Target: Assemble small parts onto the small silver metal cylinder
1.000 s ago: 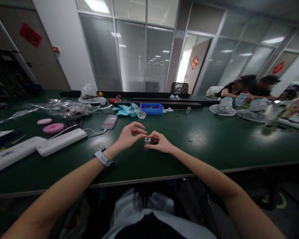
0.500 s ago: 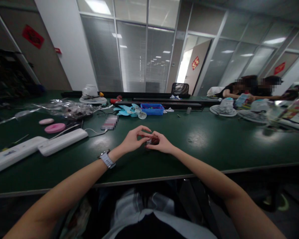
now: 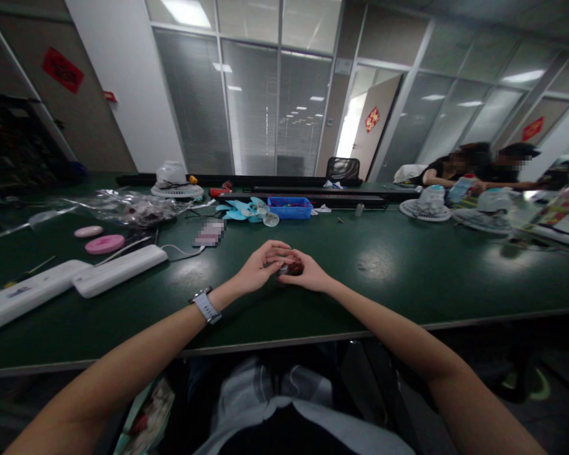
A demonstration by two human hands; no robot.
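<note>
Small silvery metal cylinder (image 3: 283, 270): sitting between the hands; bare right hand (image 3: 313, 273) gripping its side, bare left hand (image 3: 260, 261) covering its top, closure unclear. Apparently being adjusted; next move seemingly needing steady holding.

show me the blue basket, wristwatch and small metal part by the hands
blue basket (image 3: 289, 213): head view, front wall
wristwatch (image 3: 207, 307): head view, strap
small metal part (image 3: 283, 270): head view, exposed surface

The left forearm (image 3: 142, 344) and right forearm (image 3: 393, 322) slant inward, both bare, until the hands nearly meet. The left hand (image 3: 260, 265) arches, its thumb below bent fingers; the right hand (image 3: 312, 273) curls opposite (thumb lowermost), and their fingertips seem to touch, though overlap obscures this.
</note>
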